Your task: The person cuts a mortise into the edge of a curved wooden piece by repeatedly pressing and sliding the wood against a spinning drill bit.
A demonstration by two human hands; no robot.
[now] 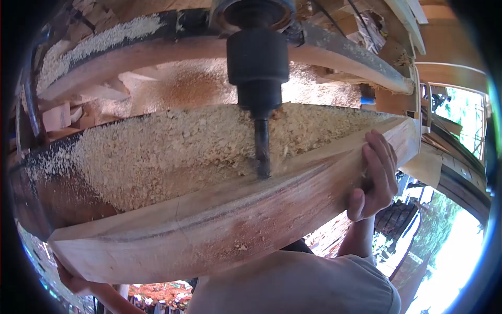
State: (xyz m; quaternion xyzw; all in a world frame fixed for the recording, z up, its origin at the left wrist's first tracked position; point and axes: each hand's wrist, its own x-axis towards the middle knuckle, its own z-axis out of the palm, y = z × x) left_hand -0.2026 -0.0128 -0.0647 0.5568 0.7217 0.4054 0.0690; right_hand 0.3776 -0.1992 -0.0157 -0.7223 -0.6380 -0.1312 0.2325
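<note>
A long, thick piece of wood (225, 230) lies slantwise across the near side of a table (78, 201), right under a drill (258, 68). Its narrow top face is pale cream and fairly smooth; the broad side facing the person is tan, washed with reddish-brown patches. A dark reddish streak runs lengthwise near the upper edge, and a few small light flecks stick to the side. The left end is cut flat, and the wood looks slightly bowed, though the lens bends everything.

The drill bit (262, 152) meets the top face near the middle; how deep it goes, I cannot tell. Behind the wood, sawdust (157, 152) lies thickly heaped.

The right hand (379, 178) grasps the wood near its right end, fingers over the top, thumb against the side. The left hand (76, 282) touches the lower left end, partly hidden; its grip cannot be told.
</note>
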